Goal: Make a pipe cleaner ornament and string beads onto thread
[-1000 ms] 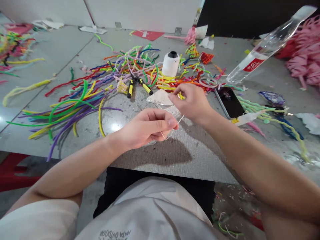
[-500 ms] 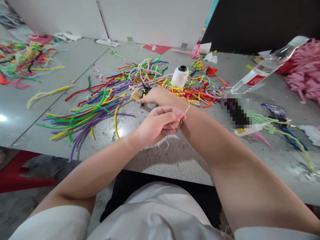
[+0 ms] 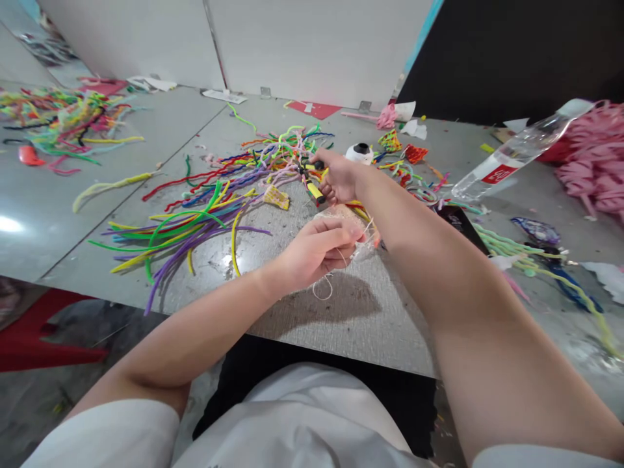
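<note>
My left hand point(image 3: 319, 250) is closed in a pinch on a thin white thread point(image 3: 322, 288), which hangs in a loop below the fingers. A short end sticks up past the fingertips. Beyond it, my right hand point(image 3: 338, 177) has its fingers on the black and yellow handles of a pair of pliers point(image 3: 316, 192). The pliers' jaws point away, over the pile of coloured pipe cleaners point(image 3: 273, 159), and are hard to make out. Close to the pliers lies a small yellow patterned piece point(image 3: 276, 197). A white thread spool point(image 3: 359, 153) stands behind my right wrist, partly hidden.
A clear plastic bottle point(image 3: 517, 156) leans at the right beside bundled pink strips point(image 3: 592, 162). A dark flat object point(image 3: 463, 227) lies beside my right forearm. More coloured pipe cleaners point(image 3: 68, 123) are heaped at the far left. A red stool point(image 3: 43, 331) stands below the table's left edge.
My right hand has lifted the pliers and drawn them right, baring the yellow patterned piece. My left hand keeps its pinch on the thread. The view has shifted slightly.
</note>
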{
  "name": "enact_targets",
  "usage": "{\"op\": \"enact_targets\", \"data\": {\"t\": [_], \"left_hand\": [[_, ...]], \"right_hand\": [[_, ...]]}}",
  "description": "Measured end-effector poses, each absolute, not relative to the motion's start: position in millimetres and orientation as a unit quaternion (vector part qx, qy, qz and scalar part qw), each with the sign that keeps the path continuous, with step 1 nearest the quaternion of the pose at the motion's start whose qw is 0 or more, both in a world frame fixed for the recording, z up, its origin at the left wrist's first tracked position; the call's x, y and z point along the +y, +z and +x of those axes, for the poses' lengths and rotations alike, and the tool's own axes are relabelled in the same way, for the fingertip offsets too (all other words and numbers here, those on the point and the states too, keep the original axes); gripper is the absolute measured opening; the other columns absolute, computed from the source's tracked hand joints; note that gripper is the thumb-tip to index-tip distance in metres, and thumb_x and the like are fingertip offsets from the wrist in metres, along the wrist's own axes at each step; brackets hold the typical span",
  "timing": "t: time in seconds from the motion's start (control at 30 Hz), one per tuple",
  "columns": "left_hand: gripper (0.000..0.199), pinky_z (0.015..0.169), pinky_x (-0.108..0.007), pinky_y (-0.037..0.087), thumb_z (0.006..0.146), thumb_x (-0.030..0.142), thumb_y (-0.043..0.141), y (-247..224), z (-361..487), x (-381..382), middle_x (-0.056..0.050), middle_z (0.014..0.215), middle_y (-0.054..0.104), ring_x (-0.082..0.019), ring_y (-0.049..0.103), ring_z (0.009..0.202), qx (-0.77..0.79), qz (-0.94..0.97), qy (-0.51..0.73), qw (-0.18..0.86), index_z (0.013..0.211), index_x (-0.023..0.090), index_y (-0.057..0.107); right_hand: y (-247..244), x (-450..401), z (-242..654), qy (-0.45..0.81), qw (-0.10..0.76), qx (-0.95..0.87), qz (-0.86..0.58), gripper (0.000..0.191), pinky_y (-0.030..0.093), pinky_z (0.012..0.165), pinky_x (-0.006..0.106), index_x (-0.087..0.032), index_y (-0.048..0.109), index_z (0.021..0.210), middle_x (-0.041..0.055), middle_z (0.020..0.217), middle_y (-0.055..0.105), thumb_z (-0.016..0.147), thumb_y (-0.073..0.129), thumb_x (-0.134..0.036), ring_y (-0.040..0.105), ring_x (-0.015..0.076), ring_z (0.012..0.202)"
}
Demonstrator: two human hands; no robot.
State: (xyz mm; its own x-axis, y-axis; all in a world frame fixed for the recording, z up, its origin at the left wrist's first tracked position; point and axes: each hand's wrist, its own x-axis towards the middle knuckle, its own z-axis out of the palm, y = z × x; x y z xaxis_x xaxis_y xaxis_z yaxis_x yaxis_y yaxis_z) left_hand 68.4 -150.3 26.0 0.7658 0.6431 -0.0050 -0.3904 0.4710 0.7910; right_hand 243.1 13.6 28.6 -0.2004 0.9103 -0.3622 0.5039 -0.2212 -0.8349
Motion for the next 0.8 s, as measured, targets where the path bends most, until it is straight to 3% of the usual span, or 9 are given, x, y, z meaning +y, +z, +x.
{"op": "enact_targets", "data": {"t": [0.1,0.2,0.33,0.47,0.57,0.67,0.8], "left_hand": [[0.027,0.049,-0.019,0.016,0.078,0.032,0.088,23.5,70.1,-150.9,0.010,0.057,0.032,-0.003,0.021,0.050,0.168,0.425,0.298,0.838,0.074,0.014,0.069],[0.028,0.050,-0.020,0.017,0.077,0.033,0.089,18.8,73.9,-152.8,0.009,0.057,0.036,-0.003,0.024,0.050,0.191,0.441,0.290,0.828,0.072,0.015,0.068],[0.026,0.050,-0.021,0.020,0.079,0.036,0.085,11.0,80.1,-157.7,0.007,0.055,0.043,-0.004,0.030,0.051,0.239,0.495,0.247,0.798,0.074,0.014,0.071],[0.027,0.049,-0.022,0.020,0.080,0.037,0.085,7.9,83.0,-159.8,0.008,0.054,0.042,-0.005,0.029,0.050,0.285,0.506,0.223,0.783,0.074,0.015,0.070],[0.030,0.049,-0.021,0.019,0.078,0.037,0.088,9.0,83.3,-158.2,0.009,0.055,0.039,-0.004,0.027,0.050,0.310,0.496,0.221,0.780,0.072,0.015,0.069],[0.031,0.048,-0.021,0.019,0.079,0.037,0.088,10.6,83.6,-156.8,0.008,0.057,0.040,-0.004,0.026,0.050,0.323,0.496,0.214,0.778,0.070,0.015,0.067],[0.032,0.048,-0.020,0.019,0.079,0.037,0.088,11.1,83.9,-156.5,0.007,0.057,0.042,-0.004,0.028,0.051,0.349,0.498,0.207,0.767,0.070,0.015,0.066]], "right_hand": [[38.8,-12.2,271.0,0.567,0.229,-0.598,-0.517,0.070,0.045,0.062,0.035,-0.026,0.050,0.067,-0.0027,0.061,0.044,0.097,0.038,-0.089,0.042,0.0127,0.061],[41.4,-51.9,293.8,0.560,0.290,-0.636,-0.445,0.078,0.044,0.059,0.033,-0.026,0.055,0.072,-0.0026,0.059,0.047,0.084,0.044,-0.103,0.042,0.0146,0.063],[43.7,-114.4,313.8,0.610,0.299,-0.570,-0.461,0.087,0.044,0.054,0.035,-0.026,0.056,0.075,0.0022,0.068,0.055,0.078,0.028,-0.108,0.043,0.0174,0.059],[41.9,-167.1,335.3,0.666,0.306,-0.528,-0.429,0.073,0.040,0.051,0.035,-0.027,0.058,0.078,0.0040,0.068,0.056,0.085,0.031,-0.094,0.046,0.0197,0.059],[29.3,-198.6,354.5,0.668,0.351,-0.499,-0.426,0.055,0.044,0.052,0.035,-0.026,0.064,0.076,0.0035,0.068,0.058,0.086,0.052,-0.079,0.048,0.0190,0.057],[10.1,-224.5,369.5,0.604,0.430,-0.477,-0.472,0.038,0.045,0.052,0.033,-0.026,0.063,0.073,0.0018,0.066,0.058,0.081,0.071,-0.063,0.050,0.0187,0.057],[-11.3,-246.3,378.1,0.499,0.487,-0.479,-0.534,0.032,0.037,0.049,0.030,-0.024,0.062,0.074,-0.0008,0.065,0.053,0.077,0.077,-0.052,0.045,0.0167,0.057]]}}
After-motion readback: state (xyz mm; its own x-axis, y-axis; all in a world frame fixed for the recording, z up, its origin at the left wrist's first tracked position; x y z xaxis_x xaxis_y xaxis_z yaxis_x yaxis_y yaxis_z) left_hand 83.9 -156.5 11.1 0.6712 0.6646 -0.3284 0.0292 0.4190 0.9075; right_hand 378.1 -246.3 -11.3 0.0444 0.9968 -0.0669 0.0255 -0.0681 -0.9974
